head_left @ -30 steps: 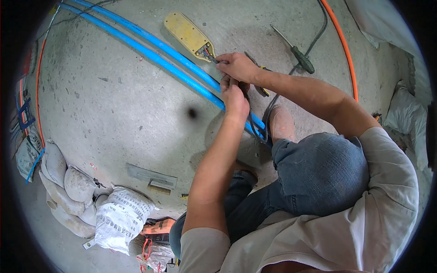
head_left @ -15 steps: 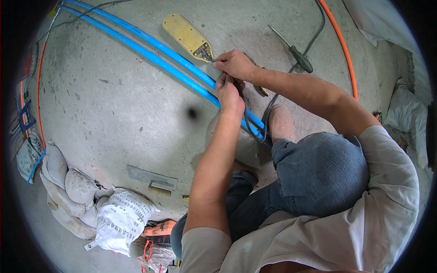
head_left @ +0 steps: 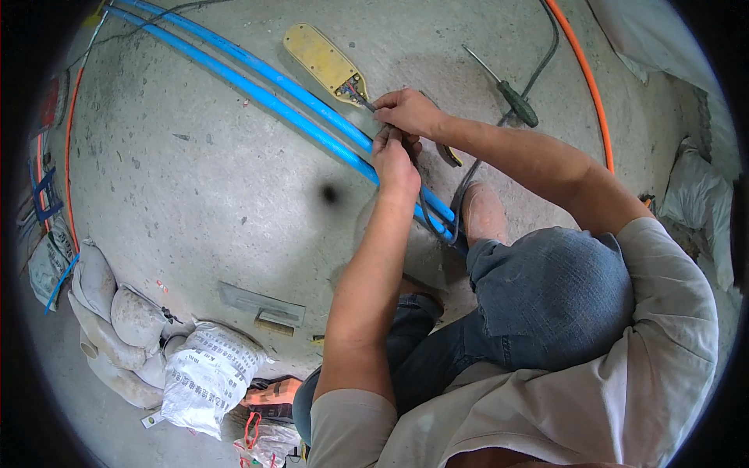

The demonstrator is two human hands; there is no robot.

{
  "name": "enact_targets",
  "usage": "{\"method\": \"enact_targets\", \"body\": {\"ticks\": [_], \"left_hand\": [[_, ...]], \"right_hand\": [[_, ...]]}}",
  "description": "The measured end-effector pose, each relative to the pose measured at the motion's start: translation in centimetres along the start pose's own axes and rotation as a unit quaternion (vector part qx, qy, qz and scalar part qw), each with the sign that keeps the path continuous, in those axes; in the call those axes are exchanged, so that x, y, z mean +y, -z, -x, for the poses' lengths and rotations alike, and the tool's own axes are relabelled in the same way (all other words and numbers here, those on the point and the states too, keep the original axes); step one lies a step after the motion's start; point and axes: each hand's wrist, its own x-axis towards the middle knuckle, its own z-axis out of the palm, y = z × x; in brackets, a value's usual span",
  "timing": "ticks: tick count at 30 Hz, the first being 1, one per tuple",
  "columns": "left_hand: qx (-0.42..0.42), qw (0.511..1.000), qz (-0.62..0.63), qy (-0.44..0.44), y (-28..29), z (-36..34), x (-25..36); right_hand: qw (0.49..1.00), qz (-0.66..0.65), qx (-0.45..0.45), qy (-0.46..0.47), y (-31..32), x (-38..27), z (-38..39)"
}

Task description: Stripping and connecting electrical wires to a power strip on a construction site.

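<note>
Both of my hands are together over the far end of a dark cable (head_left: 422,212). My left hand (head_left: 394,162) is closed around the cable, which hangs down from it past the pipes. Just above it, my right hand (head_left: 411,114) pinches the cable where it runs into a yellow power strip (head_left: 323,59). That strip lies on the floor with its near end uncovered and thin wires showing. A yellow-and-black handled tool (head_left: 449,155) lies partly hidden under my right wrist. Farther right a screwdriver (head_left: 515,101) with a dark green handle rests by the cable.
Two blue pipes (head_left: 281,109) run diagonally from far left to my foot. An orange hose (head_left: 591,78) curves at the right. A trowel (head_left: 263,306) lies at the near left, beside white sacks (head_left: 212,376) and an orange-and-black bag (head_left: 275,396). Pale sheeting (head_left: 663,35) hangs at the far right.
The power strip and my right hand have shifted very slightly to the right in the picture. Both hands keep their hold on the cable.
</note>
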Motion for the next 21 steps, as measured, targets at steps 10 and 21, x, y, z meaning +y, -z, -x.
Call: {"method": "enact_targets", "body": {"ticks": [10, 21], "left_hand": [[0.005, 1.0, 0.003, -0.001, 0.2, -0.4, -0.3], [-0.004, 1.0, -0.018, -0.017, 0.0, 0.2, -0.3]], "right_hand": [[1.0, 0.021, -0.012, 0.012, 0.1, 0.1, 0.0], [0.996, -0.055, -0.066, -0.019, 0.7, 1.0, -0.6]]}}
